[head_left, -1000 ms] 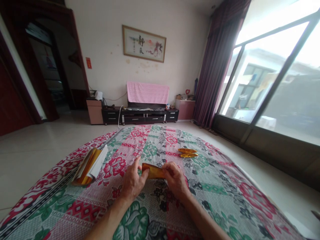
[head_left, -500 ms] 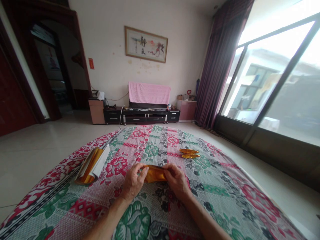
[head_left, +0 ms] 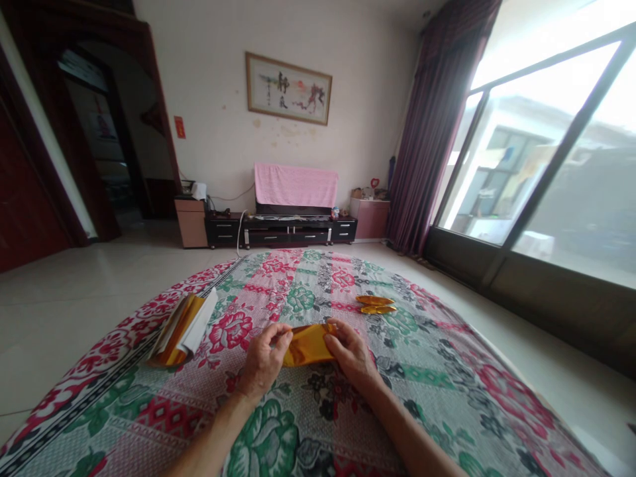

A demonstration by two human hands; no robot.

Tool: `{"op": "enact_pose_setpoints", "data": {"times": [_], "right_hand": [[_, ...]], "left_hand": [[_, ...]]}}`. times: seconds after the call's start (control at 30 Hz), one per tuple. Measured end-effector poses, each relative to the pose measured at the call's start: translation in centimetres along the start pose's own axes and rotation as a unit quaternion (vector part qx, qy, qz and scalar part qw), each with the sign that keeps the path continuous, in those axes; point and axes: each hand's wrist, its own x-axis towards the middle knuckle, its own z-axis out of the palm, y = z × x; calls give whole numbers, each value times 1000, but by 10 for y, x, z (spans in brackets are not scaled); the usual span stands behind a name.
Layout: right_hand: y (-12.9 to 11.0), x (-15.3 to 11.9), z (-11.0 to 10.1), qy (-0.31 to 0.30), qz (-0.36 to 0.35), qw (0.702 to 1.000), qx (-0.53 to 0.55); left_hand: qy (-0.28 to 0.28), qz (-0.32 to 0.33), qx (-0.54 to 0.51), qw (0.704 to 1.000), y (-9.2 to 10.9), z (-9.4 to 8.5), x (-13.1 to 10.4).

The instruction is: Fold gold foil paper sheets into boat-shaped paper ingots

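Observation:
A shiny sheet of gold foil paper (head_left: pixel 309 346) is held up between both hands, just above the patterned cloth. My left hand (head_left: pixel 267 354) pinches its left end between thumb and fingers. At the right end, my right hand (head_left: pixel 352 352) grips the upper corner, thumb in front. Two folded gold paper pieces (head_left: pixel 375 305), narrow and pointed at the ends, lie side by side beyond my right hand. Off to the left rests a loosely curled stack of gold and white paper sheets (head_left: pixel 183 331).
The flowered cloth (head_left: pixel 298 298) covers a rounded surface in front of me. Across the tiled floor stands a low black TV cabinet (head_left: pixel 298 232) with a pink towel (head_left: pixel 296 184) draped above it. A purple curtain (head_left: pixel 422 132) and large windows are on the right.
The gold foil paper has tilted, so more of its bright face shows. My right hand's fingers have shifted slightly up along its edge; my left hand stays nearly in place.

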Motion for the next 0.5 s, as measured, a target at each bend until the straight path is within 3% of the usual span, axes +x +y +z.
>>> {"op": "enact_pose_setpoints", "data": {"times": [0.2, 0.5], "right_hand": [[-4, -1, 1, -10, 19, 999, 45], [-2, -2, 1, 24, -2, 1000, 16]], "left_hand": [[-7, -21, -17, 1000, -3, 1, 0], [-7, -60, -50, 997, 3, -1, 1]]}}
